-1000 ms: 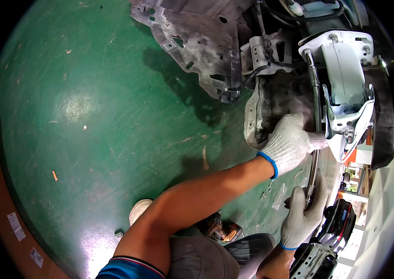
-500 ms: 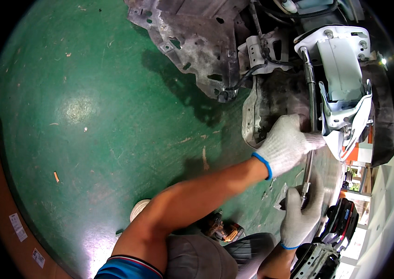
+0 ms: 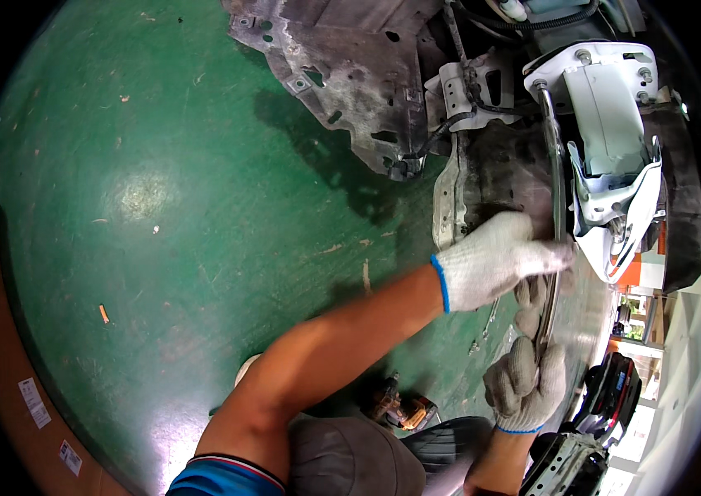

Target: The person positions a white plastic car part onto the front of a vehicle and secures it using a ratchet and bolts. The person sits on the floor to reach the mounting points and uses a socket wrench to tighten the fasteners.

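Both my hands wear white knit gloves with blue cuffs. My left hand (image 3: 491, 258) is closed round the middle of a long metal socket extension bar (image 3: 560, 178). The bar's upper end meets a bolt at the left corner of a white metal bracket (image 3: 607, 124). Lower down, my right hand (image 3: 526, 384) has its fingers curled about the bar's near end. That end is largely hidden by the glove. Several other bolts show on the bracket's flange, and its bent lower part hangs right of my left hand.
A dirty dark splash panel (image 3: 342, 66) hangs at the top, over the green floor (image 3: 144, 273). A cordless power tool (image 3: 398, 405) lies by my legs. Brown cardboard (image 3: 3, 355) lines the left edge. A dark car (image 3: 615, 384) stands at the far right.
My right hand's fingers have gone from extended to curled at the bar's near end. My left hand has shifted slightly left and down along the bar.
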`<state>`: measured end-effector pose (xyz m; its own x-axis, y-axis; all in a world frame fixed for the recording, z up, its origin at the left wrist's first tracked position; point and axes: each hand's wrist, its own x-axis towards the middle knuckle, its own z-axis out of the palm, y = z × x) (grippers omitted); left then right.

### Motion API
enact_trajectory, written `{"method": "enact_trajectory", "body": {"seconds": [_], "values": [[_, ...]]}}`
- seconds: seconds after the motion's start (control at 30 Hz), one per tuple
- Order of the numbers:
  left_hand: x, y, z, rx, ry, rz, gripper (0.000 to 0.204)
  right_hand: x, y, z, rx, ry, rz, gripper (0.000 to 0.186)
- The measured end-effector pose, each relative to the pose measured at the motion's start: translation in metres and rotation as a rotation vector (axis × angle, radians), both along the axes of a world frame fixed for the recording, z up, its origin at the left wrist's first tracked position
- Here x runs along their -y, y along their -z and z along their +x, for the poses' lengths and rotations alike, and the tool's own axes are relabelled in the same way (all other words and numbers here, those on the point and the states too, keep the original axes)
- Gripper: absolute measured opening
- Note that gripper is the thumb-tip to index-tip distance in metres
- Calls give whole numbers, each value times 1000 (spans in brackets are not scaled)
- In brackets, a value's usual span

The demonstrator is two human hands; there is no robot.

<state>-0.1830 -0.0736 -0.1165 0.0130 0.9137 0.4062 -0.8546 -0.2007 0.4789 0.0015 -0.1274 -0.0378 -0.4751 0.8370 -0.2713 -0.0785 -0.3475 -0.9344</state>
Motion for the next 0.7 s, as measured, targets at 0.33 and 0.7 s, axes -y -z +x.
{"method": "enact_trajectory", "body": {"seconds": [0.33,0.7], "values": [[63,28,75,-493,115,-305,40,-3,-2,79,954,-83,174,33],[26,71,178,-2072,555,487,37,20,62,344,933,238,-73,19]]}}
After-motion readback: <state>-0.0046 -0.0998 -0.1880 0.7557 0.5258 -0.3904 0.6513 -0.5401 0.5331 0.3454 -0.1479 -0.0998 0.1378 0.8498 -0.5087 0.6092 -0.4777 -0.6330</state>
